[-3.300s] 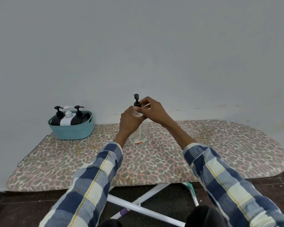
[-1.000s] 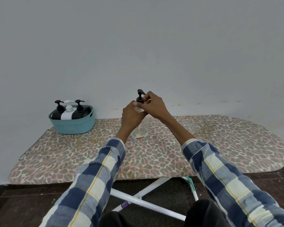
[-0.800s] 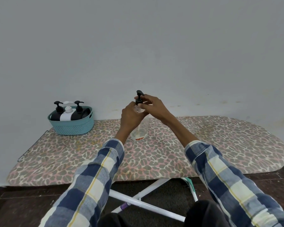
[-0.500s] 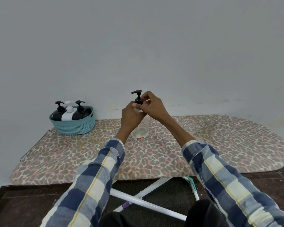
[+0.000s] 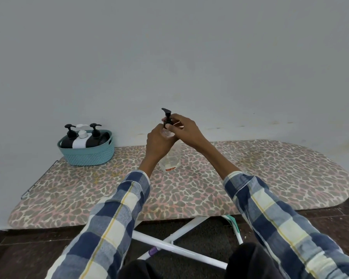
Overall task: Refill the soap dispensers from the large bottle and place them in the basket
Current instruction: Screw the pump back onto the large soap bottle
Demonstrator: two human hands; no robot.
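A clear bottle [image 5: 170, 162] stands upright on the leopard-print ironing board [image 5: 270, 168], near its middle. My left hand [image 5: 158, 143] grips the bottle's upper body. My right hand [image 5: 184, 128] pinches the collar of its black pump head [image 5: 166, 115], whose spout points left. At the board's far left sits a teal basket [image 5: 89, 156] holding two black dispensers [image 5: 69, 137] [image 5: 96, 136] and one white dispenser [image 5: 81, 137].
A plain grey wall rises directly behind the board. White crossed legs [image 5: 169, 240] of the board stand on the dark floor below. My plaid sleeves fill the foreground. The board narrows to a rounded end at the right.
The pump head has turned under my right fingers: its spout pointed right a second ago and now points left. The bottle and my left hand have stayed in place.
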